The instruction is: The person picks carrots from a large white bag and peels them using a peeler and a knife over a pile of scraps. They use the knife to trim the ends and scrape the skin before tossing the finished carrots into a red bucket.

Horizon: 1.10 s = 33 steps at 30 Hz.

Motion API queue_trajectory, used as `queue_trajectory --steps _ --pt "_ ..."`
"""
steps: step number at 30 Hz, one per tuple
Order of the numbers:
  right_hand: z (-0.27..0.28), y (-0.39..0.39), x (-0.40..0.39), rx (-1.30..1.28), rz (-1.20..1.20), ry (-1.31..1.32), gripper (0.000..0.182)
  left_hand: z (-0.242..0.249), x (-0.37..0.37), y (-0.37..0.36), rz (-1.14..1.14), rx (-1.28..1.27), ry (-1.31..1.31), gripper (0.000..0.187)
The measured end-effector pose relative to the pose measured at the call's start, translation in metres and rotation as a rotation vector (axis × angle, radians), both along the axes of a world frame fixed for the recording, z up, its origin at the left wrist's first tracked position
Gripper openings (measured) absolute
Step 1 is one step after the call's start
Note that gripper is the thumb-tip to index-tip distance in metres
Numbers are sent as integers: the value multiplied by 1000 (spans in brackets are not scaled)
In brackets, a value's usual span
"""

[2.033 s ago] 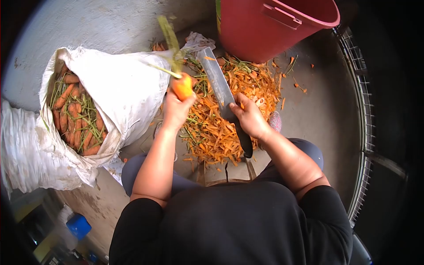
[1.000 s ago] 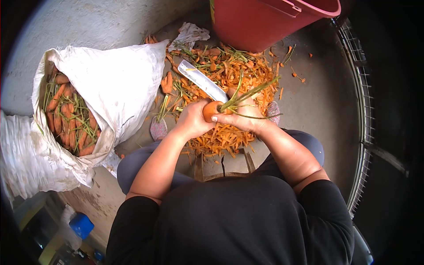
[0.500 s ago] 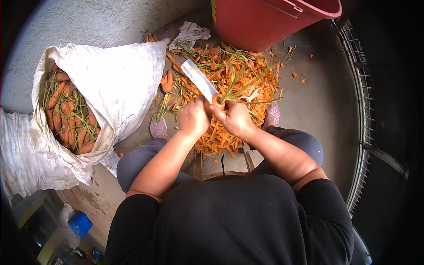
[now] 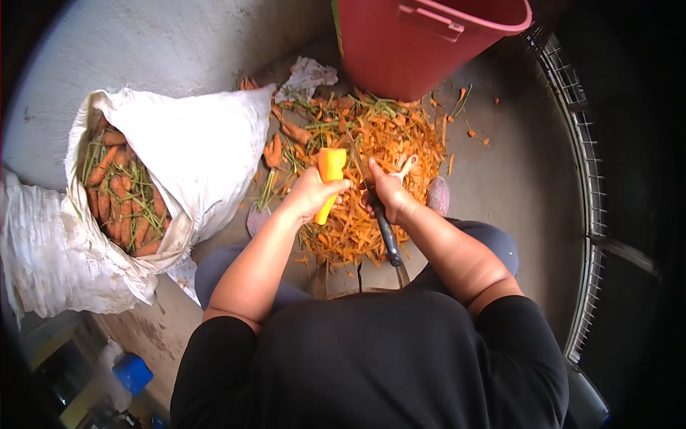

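Note:
My left hand (image 4: pixel 309 194) is closed around a bright yellow-orange peeled carrot (image 4: pixel 331 166); its wide end is flat and points away from me, and no greens show on it. In my right hand (image 4: pixel 386 189) is a knife (image 4: pixel 389 243), its black handle sticking out toward my body and its thin blade, seen nearly edge-on, pointing away. The carrot and the knife are apart. Beneath both hands lies a heap of orange carrot peelings (image 4: pixel 357 236) mixed with green stems. A pale peeler (image 4: pixel 408 166) lies on the heap beside my right hand.
A white woven sack (image 4: pixel 207 136) of unpeeled carrots (image 4: pixel 121 207) with stems lies open at the left. A tall red bucket (image 4: pixel 400 50) stands beyond the heap. Several whole carrots (image 4: pixel 293 131) lie at the heap's left edge. Wire mesh (image 4: pixel 589 179) curves along the right.
The green top that was at my right hand is gone from it. My hands have moved apart, and the knife has swung from pointing up-left to lying along my right hand, handle toward me.

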State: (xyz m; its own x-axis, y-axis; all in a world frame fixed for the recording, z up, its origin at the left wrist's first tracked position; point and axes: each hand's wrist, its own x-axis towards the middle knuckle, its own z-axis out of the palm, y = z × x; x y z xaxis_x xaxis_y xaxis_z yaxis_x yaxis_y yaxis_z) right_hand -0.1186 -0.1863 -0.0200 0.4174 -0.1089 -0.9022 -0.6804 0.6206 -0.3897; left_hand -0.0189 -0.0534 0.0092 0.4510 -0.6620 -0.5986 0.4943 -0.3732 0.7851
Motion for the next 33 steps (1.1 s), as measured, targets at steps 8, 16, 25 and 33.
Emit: queue_trajectory --steps 8,16,25,33 --pt "5 -11 -15 -45 19 -64 51 163 90 -122 98 -903 99 25" --pt "-32 -18 -20 -234 79 -191 48 217 -61 -46 -620 -422 -1178 17" --pt "-33 4 -17 -80 162 -93 51 281 -133 36 -605 -436 -1783 28" --pt "-49 8 -19 -147 182 -10 42 271 -93 62 -744 -416 -1826 33"
